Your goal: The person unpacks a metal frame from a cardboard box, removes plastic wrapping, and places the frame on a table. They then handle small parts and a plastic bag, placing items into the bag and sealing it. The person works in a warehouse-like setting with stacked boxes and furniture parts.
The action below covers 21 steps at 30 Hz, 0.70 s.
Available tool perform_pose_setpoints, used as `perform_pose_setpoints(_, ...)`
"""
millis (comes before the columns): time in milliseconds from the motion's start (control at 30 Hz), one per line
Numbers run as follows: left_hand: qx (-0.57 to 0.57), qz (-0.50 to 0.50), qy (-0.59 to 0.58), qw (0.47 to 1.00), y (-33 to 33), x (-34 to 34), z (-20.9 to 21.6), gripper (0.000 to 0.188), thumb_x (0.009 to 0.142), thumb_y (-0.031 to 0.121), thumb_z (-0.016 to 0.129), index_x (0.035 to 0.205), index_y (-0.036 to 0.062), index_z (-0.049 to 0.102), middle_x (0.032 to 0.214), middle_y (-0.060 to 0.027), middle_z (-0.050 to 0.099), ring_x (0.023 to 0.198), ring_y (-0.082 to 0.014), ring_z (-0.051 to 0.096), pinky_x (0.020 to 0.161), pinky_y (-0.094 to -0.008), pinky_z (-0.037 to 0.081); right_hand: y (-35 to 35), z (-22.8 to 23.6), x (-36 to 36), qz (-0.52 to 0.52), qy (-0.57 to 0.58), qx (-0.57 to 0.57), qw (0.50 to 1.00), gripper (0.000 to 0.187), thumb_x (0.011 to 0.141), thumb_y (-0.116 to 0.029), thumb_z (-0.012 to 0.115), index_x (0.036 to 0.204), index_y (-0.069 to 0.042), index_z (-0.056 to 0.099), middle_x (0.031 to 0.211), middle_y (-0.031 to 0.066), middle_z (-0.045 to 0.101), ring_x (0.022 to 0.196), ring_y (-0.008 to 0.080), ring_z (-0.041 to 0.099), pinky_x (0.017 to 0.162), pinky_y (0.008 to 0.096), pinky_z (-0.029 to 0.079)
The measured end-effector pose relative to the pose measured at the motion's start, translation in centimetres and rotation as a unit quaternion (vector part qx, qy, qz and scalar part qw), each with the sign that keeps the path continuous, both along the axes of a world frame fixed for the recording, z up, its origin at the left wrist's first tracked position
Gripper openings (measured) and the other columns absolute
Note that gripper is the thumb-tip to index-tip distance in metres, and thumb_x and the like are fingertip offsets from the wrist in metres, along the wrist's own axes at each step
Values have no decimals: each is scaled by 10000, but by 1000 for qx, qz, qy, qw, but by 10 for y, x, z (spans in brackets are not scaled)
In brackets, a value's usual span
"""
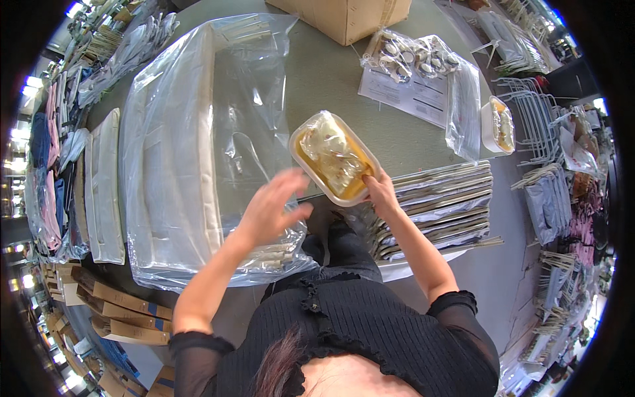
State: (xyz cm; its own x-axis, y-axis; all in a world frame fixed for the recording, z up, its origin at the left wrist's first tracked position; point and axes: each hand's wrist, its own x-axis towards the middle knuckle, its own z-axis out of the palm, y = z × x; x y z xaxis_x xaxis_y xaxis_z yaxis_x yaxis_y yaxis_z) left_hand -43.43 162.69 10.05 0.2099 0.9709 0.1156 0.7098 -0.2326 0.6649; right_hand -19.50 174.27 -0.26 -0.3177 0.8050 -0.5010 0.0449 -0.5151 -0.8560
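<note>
My right hand [379,190] grips the near right edge of a white plastic tub [358,147], its thumb over the rim. Held above the front part of the table, the tub is tilted and yellowish inside. A crumpled clear plastic bag [325,142] with pale contents lies in it; what exactly these are I cannot make out. My left hand [274,206] is empty, fingers spread and slightly blurred, just left of the tub's near end. Below and beyond that hand is a large clear plastic bag [248,126] with cream padded fabric pieces [175,132] inside.
A cardboard box [350,16] stands at the table's far edge. Farther right lie a bag of small round parts [410,56], a printed sheet [397,92] and a second white tub [487,126]. Stacked fabric pieces [433,205] sit beside my right forearm. Hanging goods line both sides.
</note>
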Motion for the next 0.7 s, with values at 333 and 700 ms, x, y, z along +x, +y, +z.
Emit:
perform_pose_setpoints(333, 34, 141, 1, 989, -195, -96, -14, 165, 743, 107, 656, 894, 48, 628, 820, -137, 637, 758, -343, 620, 637, -383, 490, -78, 117, -78, 552, 28, 244, 797, 451, 878, -205, 595, 1319, -164, 513, 1240, 171, 450, 1147, 288, 486, 990, 378, 418)
perform_pose_setpoints(700, 111, 75, 100, 986, -91, -61, 84, 120, 754, 88, 703, 837, 61, 622, 764, -85, 625, 662, -243, 617, 601, -341, 492, -172, 101, -122, 136, 60, -27, 989, 318, 957, -137, 426, 1247, -15, 471, 963, 118, 622, 627, 150, 620, 382, 239, 464)
